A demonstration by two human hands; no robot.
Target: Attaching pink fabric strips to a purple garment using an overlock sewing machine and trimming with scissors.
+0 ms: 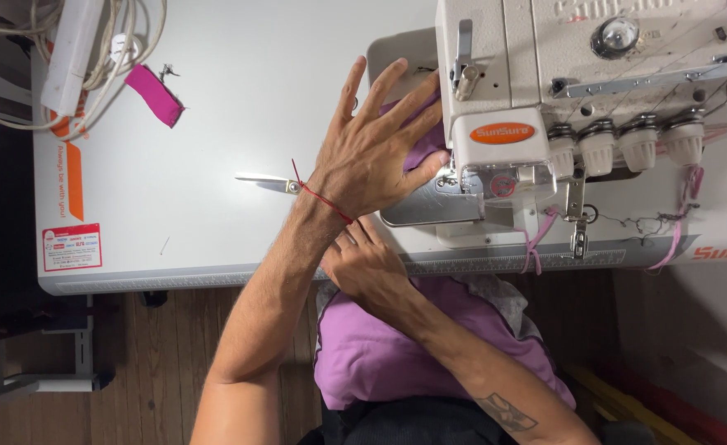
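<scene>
Purple fabric point(429, 338), soft and limp, likely slippery, drapes below the sewing machine point(594, 107). Left of the machine, the left hand point(371, 148) presses it flat, fingers spread; below, the right hand point(363, 264) seems to pinch its edge, the best hold.

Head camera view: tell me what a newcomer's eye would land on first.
The left hand lies spread flat in the middle, pressing purple fabric against the white overlock sewing machine at upper right. A red thread circles that wrist, with scissors lying on the white table just behind it. The right hand sits at the table's front edge, over more purple fabric in the lap.
</scene>
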